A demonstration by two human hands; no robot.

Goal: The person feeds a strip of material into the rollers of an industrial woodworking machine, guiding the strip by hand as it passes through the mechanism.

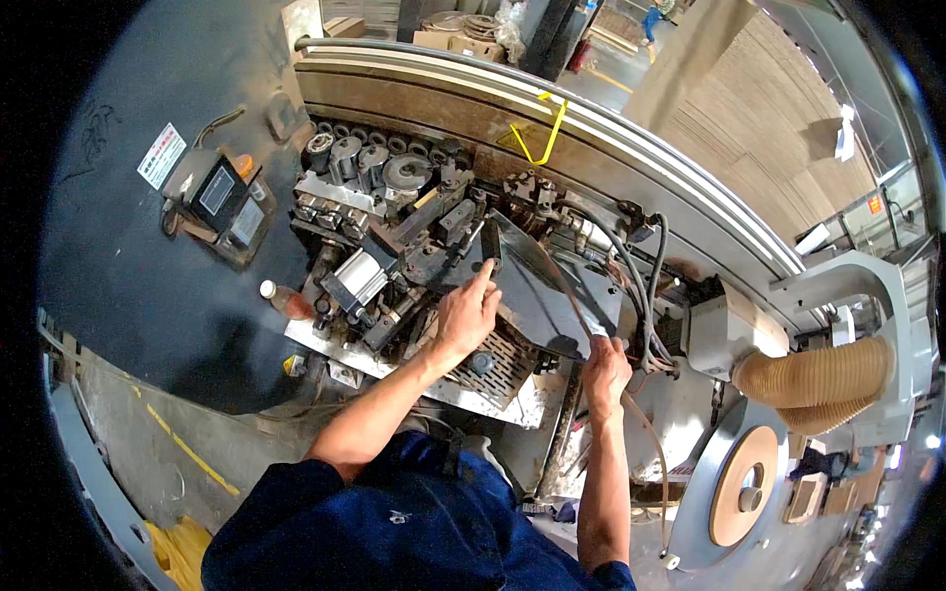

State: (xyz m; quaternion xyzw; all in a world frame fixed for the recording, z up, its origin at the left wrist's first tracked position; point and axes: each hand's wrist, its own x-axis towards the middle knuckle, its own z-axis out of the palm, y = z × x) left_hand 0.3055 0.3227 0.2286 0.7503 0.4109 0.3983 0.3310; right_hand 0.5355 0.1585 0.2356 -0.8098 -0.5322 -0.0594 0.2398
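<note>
My left hand (467,313) reaches over a dark metal plate (537,310) on the machine. Its index finger is stretched out and touches the end of a short dark bar (491,246); the other fingers are partly curled, and nothing shows in them. To the right, my right hand (605,376) is closed round a thin brown edge-banding strip (566,281). From that hand the strip runs up over the plate toward the machine's rollers. Its other part hangs in a curve toward a guide roller (671,561) below the large roll of banding (729,488).
A slotted metal cover (498,366) sits in front of the plate. Silver cylinders (360,276) and a bottle (284,297) stand left. Black hoses (648,286) curve beside my right hand. A ribbed duct (818,384) lies farther right; a long metal rail (552,89) crosses behind.
</note>
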